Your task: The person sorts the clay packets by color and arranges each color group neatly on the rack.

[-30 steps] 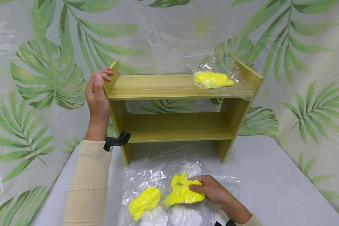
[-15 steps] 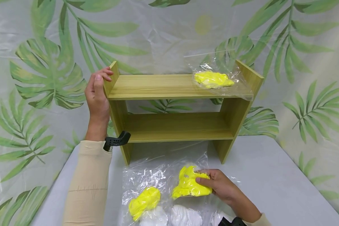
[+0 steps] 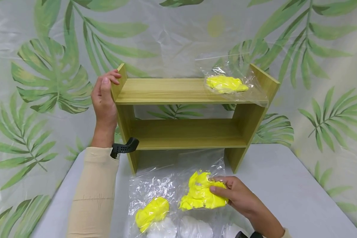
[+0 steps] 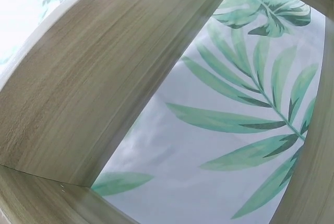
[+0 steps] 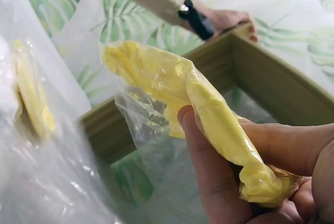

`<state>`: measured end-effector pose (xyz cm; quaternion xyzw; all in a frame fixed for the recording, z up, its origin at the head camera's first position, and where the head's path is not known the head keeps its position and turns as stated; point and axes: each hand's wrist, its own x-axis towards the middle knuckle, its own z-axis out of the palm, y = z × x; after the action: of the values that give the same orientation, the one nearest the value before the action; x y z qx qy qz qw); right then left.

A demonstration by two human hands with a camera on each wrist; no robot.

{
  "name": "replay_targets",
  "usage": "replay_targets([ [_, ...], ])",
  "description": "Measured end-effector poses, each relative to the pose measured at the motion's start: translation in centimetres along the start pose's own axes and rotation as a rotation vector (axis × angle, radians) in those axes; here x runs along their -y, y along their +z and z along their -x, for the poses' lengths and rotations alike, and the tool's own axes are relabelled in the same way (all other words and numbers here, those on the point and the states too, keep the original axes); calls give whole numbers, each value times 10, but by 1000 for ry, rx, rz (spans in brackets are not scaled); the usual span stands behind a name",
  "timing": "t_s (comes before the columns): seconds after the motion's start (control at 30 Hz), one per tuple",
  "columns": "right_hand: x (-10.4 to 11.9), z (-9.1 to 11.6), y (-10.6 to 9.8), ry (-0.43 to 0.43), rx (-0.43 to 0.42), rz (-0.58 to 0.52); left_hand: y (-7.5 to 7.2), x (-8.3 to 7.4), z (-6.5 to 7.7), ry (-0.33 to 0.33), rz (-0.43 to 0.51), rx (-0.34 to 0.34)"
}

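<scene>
My right hand (image 3: 241,196) pinches a clear plastic bag of yellow clay-like material (image 3: 200,195) between thumb and fingers, in front of the small wooden shelf (image 3: 178,132). In the right wrist view the bagged yellow lump (image 5: 222,119) looks flattened and folded, with loose film hanging off it. My left hand (image 3: 104,99) grips the top of the shelf's left side panel, its fingers curled over the edge. The left wrist view shows only the shelf's boards (image 4: 109,67) and the leaf-patterned backdrop, not the hand.
Another bag with a yellow lump (image 3: 227,84) lies on the top board at the right. Before the shelf on the white table (image 3: 285,185) lie more clear bags, one with a yellow lump (image 3: 152,213), others with white lumps (image 3: 196,227). A leaf-patterned sheet (image 3: 172,36) hangs behind.
The right hand has lifted the yellow bag up and to the right, off the white lump below it. The left hand keeps its place on the shelf.
</scene>
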<state>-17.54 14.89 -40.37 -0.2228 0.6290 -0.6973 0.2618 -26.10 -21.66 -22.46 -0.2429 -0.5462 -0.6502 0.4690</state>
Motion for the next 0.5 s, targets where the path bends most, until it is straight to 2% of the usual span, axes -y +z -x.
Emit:
replay_targets([
  [0.27, 21, 4, 7, -27, 35, 34, -2, 1, -1, 25, -23, 26],
  [0.5, 42, 5, 14, -74, 70, 89, -2, 0, -2, 4, -3, 20],
])
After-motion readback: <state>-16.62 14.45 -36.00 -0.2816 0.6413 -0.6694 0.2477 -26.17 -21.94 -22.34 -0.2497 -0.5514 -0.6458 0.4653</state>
